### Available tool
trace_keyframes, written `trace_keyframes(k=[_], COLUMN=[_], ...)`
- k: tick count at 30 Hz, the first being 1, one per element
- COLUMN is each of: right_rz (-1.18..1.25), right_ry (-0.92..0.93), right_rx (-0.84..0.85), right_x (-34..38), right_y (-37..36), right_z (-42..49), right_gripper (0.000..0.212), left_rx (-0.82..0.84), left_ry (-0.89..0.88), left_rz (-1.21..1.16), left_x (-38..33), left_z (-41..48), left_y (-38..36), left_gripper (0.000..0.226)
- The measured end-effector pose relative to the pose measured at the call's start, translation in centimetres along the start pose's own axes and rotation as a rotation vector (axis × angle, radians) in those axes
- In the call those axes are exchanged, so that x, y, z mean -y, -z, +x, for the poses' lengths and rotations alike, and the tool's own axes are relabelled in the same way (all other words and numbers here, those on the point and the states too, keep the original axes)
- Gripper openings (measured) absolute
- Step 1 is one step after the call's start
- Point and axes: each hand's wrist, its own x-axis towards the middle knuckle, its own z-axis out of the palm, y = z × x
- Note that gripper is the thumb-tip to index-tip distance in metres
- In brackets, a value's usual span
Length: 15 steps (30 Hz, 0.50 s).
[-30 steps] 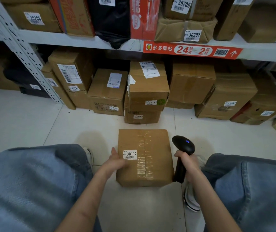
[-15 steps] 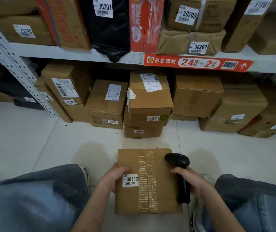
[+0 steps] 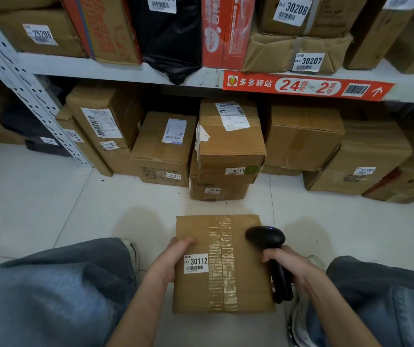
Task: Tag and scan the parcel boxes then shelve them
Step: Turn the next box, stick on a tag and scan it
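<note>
Where the white tiled floor (image 3: 50, 201) lies bare between our knees and the rack, we note the parcel box (image 3: 222, 264) resting flat on it, tape seam running front to back, with its label 30112 (image 3: 196, 263) on the top face near the left edge. Our left hand (image 3: 169, 260) grips that left edge, thumb lying on the top face just beside the label. Our right hand (image 3: 285, 262) is closed around the handle of the black scanner (image 3: 267, 240), whose head sits over the box's right rear part.

Open floor lies ahead of the box as far as the stacked cartons 30111 (image 3: 231, 146) and 30105 (image 3: 217, 190), and more lies to the left, up to the perforated upright (image 3: 25, 88). The shelf (image 3: 100, 68) above carries an orange strip sign (image 3: 306, 87) along its front edge.

Both forearms are cut off by the lower border. Denim legs (image 3: 50, 291) cover the near floor on both sides. We cannot tell whether the scanner's window faces the label. The cartons under the shelf fade into shadow at the rear, and the topmost labels are cropped.
</note>
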Motion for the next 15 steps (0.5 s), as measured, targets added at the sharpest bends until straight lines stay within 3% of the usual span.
trace_keyframes(k=[7,15], right_rz=[-0.057,0.124], right_ry=[0.187,0.341], right_rx=[-0.012,0.124], right_x=[2.9,5.8], right_y=[-1.8,-6.1], right_z=[-1.9,-4.3], right_gripper=[0.012,0.033], left_rx=[-0.033,-0.112], left_ry=[-0.182,-0.549], left_rz=[-0.103,-0.084], left_x=[-2.1,-5.6], left_z=[-2.9,-10.6], left_y=[3.0,9.0], left_gripper=[0.033,0.036])
